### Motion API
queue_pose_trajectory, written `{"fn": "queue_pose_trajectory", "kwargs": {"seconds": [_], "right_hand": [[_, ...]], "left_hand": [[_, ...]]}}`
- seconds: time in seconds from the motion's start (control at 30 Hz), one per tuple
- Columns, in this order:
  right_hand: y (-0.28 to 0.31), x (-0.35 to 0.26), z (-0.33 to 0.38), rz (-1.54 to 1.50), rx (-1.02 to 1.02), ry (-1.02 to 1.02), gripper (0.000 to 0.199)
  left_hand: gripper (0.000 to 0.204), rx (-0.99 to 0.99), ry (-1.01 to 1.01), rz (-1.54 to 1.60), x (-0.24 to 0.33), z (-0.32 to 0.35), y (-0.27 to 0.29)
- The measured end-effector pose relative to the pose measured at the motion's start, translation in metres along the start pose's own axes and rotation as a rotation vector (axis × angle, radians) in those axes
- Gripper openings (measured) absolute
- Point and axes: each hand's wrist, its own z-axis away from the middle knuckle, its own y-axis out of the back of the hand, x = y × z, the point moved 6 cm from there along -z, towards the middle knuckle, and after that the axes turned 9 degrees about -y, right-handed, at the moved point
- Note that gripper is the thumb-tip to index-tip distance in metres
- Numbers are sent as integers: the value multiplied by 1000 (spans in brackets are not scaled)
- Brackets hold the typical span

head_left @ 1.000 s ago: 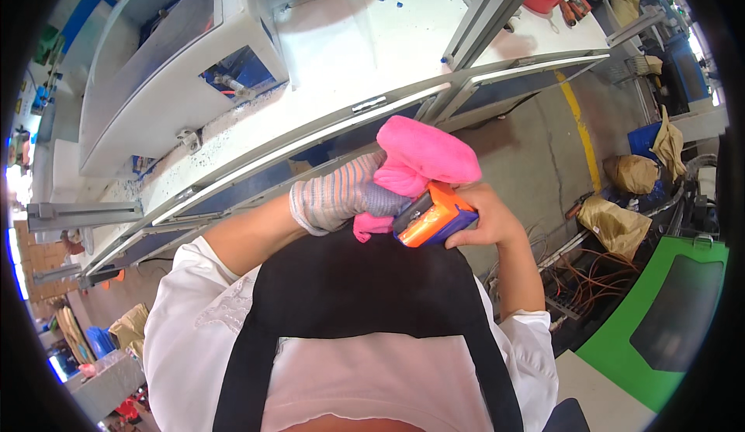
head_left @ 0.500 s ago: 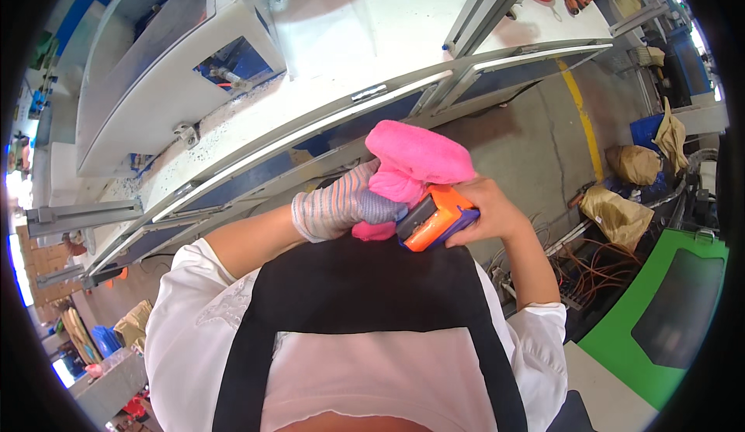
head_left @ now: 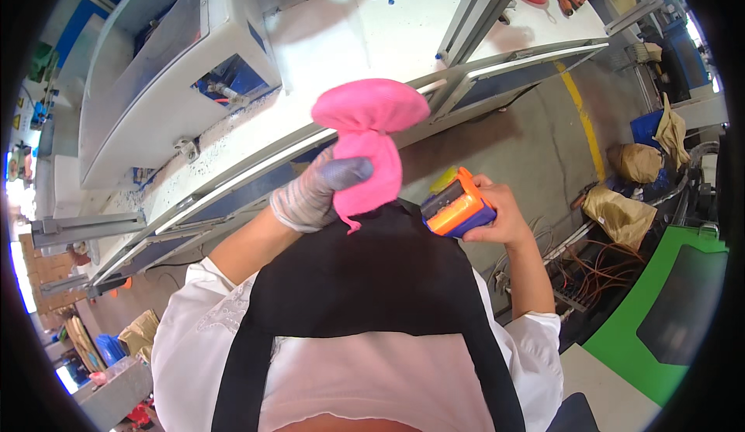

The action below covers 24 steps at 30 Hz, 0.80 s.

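Pink cloth [head_left: 371, 110] (gripped near its gather) extends beyond gloved left fingers [head_left: 348, 172]

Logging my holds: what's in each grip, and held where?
Left grip: pink cloth bundle, by its lower part. Right grip: orange-and-blue box, by its right side.

Left hand [head_left: 317, 191] gloved, closed in a grip, left thumb [head_left: 353, 171] pointing right. Left forearm [head_left: 252, 242] bare, slanting far and right. Right hand [head_left: 506, 212] bare, curled in a grip: right thumb [head_left: 476, 235] near side, fingers [head_left: 484, 181] far side. Right forearm [head_left: 531, 278] bare, angled far, slightly left. Hands apart.
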Motion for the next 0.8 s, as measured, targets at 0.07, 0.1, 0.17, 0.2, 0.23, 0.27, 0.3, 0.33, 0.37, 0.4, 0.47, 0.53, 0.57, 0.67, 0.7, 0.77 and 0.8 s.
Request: {"fn": "queue_pose_trajectory", "kwargs": {"seconds": [0.07,0.1,0.17,0.2,0.23,0.27,0.3,0.33,0.37,0.4,0.47,0.53,0.57,0.67,0.7,0.77,0.8], "right_hand": [[3,-8,-3,-10,32,71,58],[4,-12,-5,-1,32,90,57],[6,-21,-9,17,29,130,56],[6,-26,-12,31,22,154,55],[5,-31,-15,45,15,178,55],[5,-36,-17,59,5,204,54],[6,-40,-19,81,3,213,54],[7,-44,-22,103,1,222,53],[6,-46,-23,123,-2,226,53],[5,-46,-25,173,-8,234,53],[4,-46,-30,273,-19,250,53],[1,-44,-31,352,-27,235,54],[0,-42,-31,391,-30,226,54],[-4,-45,-35,328,-52,211,53],[-2,-44,-34,301,-29,205,53],[-2,-39,-30,260,26,220,54],[1,-37,-29,234,76,200,56]], "left_hand": [[56,27,-110,-66,10,-5,3],[58,28,-143,-125,16,-8,3],[65,20,-130,-251,21,-14,-1],[68,17,-124,-313,21,-15,-3],[72,-10,-94,-315,17,-17,-6],[77,-34,-66,-317,11,-18,-9],[82,-57,-38,-319,6,-19,-10],[88,-86,-10,-374,1,-19,-8],[88,-107,7,-335,0,-18,-12],[88,-128,23,-296,0,-17,-19],[88,-182,-4,-329,-1,-16,-25],[86,-204,29,-301,-3,-13,-26],[83,-196,19,-307,-1,-12,-29],[74,-190,-23,-320,6,-11,-36],[71,-185,11,-310,6,-11,-31],[64,-154,131,-275,-5,-7,-10],[59,-108,108,-220,-6,-6,1]]}}
